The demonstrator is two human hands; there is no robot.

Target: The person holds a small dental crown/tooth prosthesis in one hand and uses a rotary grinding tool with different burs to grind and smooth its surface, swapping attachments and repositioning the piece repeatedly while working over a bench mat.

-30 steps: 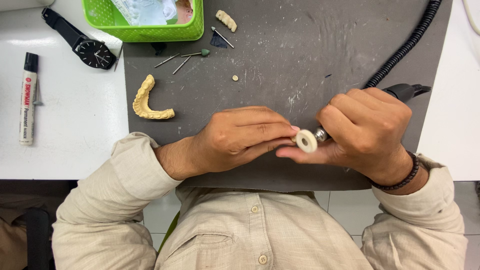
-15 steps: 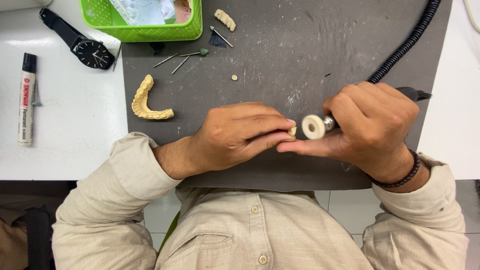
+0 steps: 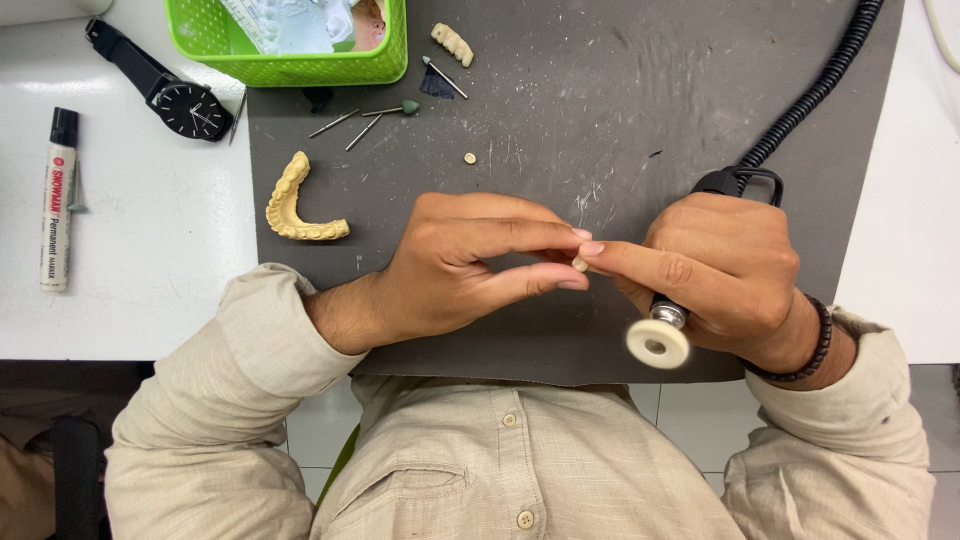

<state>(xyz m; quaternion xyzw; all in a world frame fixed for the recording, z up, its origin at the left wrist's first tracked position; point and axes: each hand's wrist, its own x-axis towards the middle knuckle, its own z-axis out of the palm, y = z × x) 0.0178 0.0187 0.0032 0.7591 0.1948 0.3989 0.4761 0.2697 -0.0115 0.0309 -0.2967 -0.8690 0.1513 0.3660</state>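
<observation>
Over a scuffed dark grey mat on a white bench, the left hand and right hand pinch a small pale tooth-like piece between fingertips. The right palm also wraps a rotary handpiece, its white buffing wheel pointing near. A plaster dental arch, green basket, wristwatch and marker lie far left.

White marker with red-lettered label, black cap, far left on table
</observation>
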